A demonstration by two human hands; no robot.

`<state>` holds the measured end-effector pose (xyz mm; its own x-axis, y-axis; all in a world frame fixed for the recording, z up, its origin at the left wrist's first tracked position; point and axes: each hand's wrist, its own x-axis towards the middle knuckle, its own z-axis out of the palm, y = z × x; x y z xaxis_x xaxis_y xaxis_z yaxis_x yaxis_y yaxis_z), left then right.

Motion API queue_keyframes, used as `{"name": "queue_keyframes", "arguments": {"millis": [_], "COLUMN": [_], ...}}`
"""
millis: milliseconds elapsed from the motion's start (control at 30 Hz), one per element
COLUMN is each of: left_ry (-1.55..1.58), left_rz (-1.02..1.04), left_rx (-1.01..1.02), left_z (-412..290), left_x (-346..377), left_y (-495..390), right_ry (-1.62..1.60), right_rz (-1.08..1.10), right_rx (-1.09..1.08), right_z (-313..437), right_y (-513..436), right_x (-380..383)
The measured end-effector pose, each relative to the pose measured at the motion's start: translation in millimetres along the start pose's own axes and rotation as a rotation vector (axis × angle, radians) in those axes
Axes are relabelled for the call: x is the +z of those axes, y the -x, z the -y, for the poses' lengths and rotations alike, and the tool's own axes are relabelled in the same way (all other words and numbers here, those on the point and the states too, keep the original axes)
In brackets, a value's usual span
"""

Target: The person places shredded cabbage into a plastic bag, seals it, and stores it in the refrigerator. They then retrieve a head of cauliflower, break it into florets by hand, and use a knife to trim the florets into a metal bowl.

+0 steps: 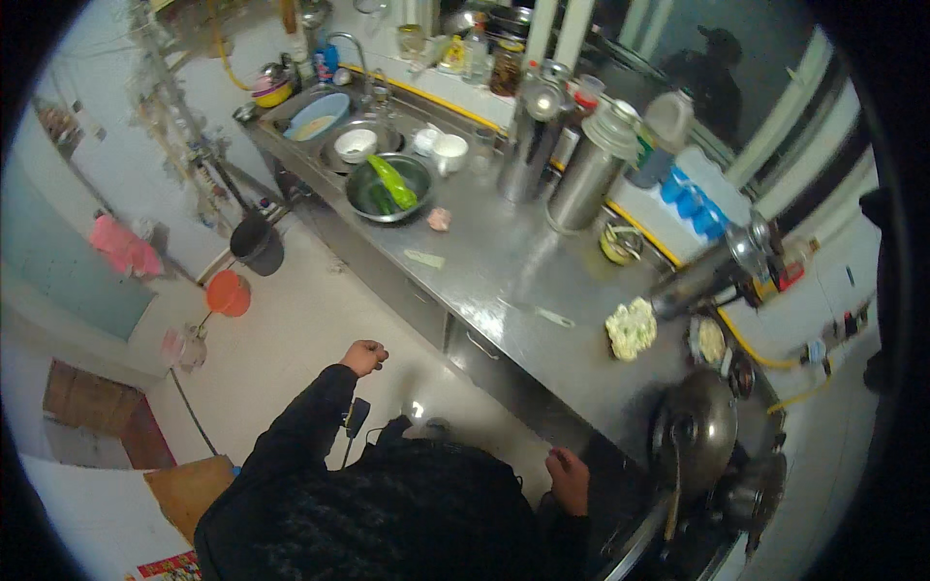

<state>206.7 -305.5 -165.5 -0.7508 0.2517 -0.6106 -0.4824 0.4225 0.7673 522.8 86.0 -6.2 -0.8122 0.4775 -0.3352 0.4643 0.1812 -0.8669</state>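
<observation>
My left hand (365, 357) is held out over the floor, its fingers curled, with nothing seen in it. Low at the right, my right hand (569, 476) hangs beside the dark front of the counter, fingers bent and no object visible in them. Before me runs a stainless steel counter (494, 254). On it stand a metal bowl (358, 190) with a long green pepper (392, 183), a small pink lump (439, 219), a pale green strip (424, 258), a knife with a light handle (555, 317) and a cauliflower head (631, 329).
A sink with a blue basin (318, 116) lies at the far left. Tall metal canisters (592, 171) line the window side. A wok (694, 428) and a pot (755, 490) are at the right. An orange bucket (228, 293) and a black bucket (257, 245) stand on the floor.
</observation>
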Motion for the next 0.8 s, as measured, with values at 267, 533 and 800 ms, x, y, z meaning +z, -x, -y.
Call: {"name": "queue_keyframes", "arguments": {"millis": [267, 533, 800], "left_ry": [0.026, 0.196, 0.297], "left_rz": [-0.145, -0.342, -0.346], "left_rx": [-0.021, -0.11, 0.025], "left_z": [16.6, -6.9, -64.4], "left_x": [-27.3, -97.2, -174.4], "left_y": [3.7, 23.6, -49.2], "right_ry": [-0.354, -0.223, -0.259], "right_rz": [-0.103, 0.224, 0.106], "right_rx": [0.012, -0.007, 0.007], "right_z": [24.8, 84.3, 114.1], "right_y": [-96.4, -161.7, -191.3], "right_x": [-0.6, 17.0, 44.9]}}
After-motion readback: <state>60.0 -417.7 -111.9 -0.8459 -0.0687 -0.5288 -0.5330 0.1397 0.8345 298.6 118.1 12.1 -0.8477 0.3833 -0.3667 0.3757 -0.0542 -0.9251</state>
